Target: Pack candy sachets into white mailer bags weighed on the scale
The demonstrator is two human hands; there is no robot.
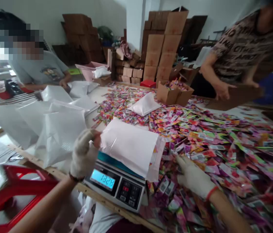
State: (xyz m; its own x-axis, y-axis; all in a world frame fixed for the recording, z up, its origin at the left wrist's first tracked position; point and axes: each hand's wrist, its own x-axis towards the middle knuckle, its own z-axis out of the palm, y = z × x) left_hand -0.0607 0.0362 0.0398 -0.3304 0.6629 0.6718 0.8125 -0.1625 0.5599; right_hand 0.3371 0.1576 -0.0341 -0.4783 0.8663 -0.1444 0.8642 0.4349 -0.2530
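Note:
A white plastic bag (131, 147) lies on a digital scale (117, 186) whose blue display reads 1324. My left hand (84, 155), in a white knit glove, pinches the bag's left end. My right hand (194, 178), also gloved, rests palm down with fingers spread on a big heap of small colourful sachets (218, 142), just right of the bag's open mouth. Nothing shows in its grasp.
Filled white bags (58, 129) pile up at the left; another (144, 105) lies on the heap. A red plastic stool (12, 191) is at lower left. One person sits at far left; another at right holds cardboard (235, 97). Cardboard boxes (160, 48) stack behind.

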